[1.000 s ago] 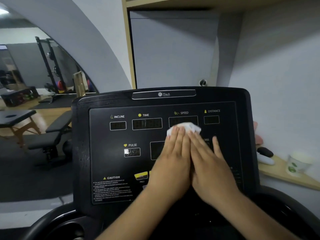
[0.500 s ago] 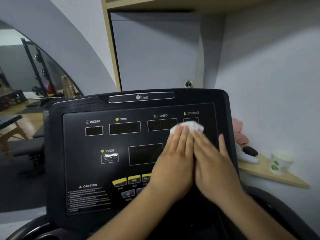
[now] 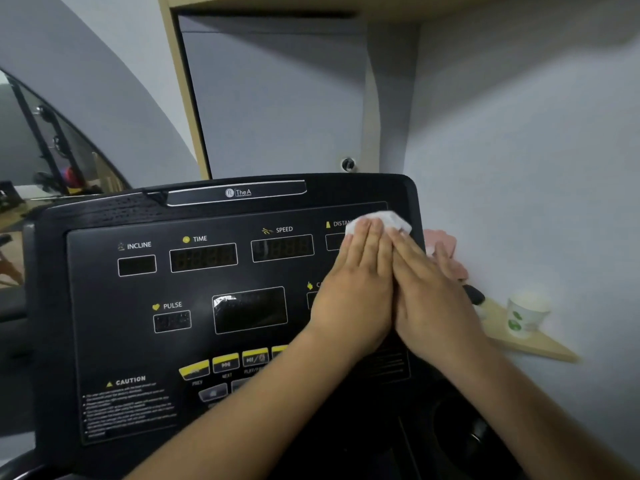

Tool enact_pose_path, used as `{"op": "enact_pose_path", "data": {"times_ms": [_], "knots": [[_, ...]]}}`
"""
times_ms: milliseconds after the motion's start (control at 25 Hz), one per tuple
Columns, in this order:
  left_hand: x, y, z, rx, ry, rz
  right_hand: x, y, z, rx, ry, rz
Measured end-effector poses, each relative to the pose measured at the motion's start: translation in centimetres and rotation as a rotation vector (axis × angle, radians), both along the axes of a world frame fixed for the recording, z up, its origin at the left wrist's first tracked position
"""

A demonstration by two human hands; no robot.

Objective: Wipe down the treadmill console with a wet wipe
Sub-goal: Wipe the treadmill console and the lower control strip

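Observation:
The black treadmill console [image 3: 145,341] fills the lower half of the view, with INCLINE, TIME, SPEED, DISTANCE and PULSE displays and yellow buttons below. A white wet wipe [image 3: 388,220] lies crumpled at the console's upper right, over the DISTANCE label. My left hand [image 3: 356,289] and my right hand [image 3: 429,299] lie side by side with straight fingers, both pressing the wipe flat against the panel. Only the wipe's top edge shows beyond the fingertips.
A light wooden shelf [image 3: 530,344] on the right wall carries a white paper cup with green dots [image 3: 524,313], a dark object and a pink item [image 3: 443,242] behind my right hand. A grey wall and wooden frame stand behind the console. Gym equipment shows at far left.
Both hands slid the wipe right and up across the panel, from the SPEED display to the DISTANCE label at the console's right corner. The view turned right.

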State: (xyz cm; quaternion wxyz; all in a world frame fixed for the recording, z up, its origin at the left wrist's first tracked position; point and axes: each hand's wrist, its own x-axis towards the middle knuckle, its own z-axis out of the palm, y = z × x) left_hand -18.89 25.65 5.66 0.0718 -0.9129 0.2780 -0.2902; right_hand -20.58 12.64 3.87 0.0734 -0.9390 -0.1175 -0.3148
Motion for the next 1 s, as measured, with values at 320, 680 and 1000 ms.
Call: {"op": "enact_pose_path", "data": {"times_ms": [320, 680, 1000], "knots": [[-0.2, -1.8, -0.8, 0.041, -0.018, -0.041, -0.5, -1.7, -1.3, 0.088, -0.034, 0.009], [3.1, -2.8, 2.5, 0.005, -0.04, 0.006, 3.1, -2.7, 1.8, 0.209, -0.05, 0.089], [-2.2, -1.8, -5.0, 0.016, -0.016, -0.062, -2.4, -2.4, -5.2, 0.097, -0.025, 0.051]]}}
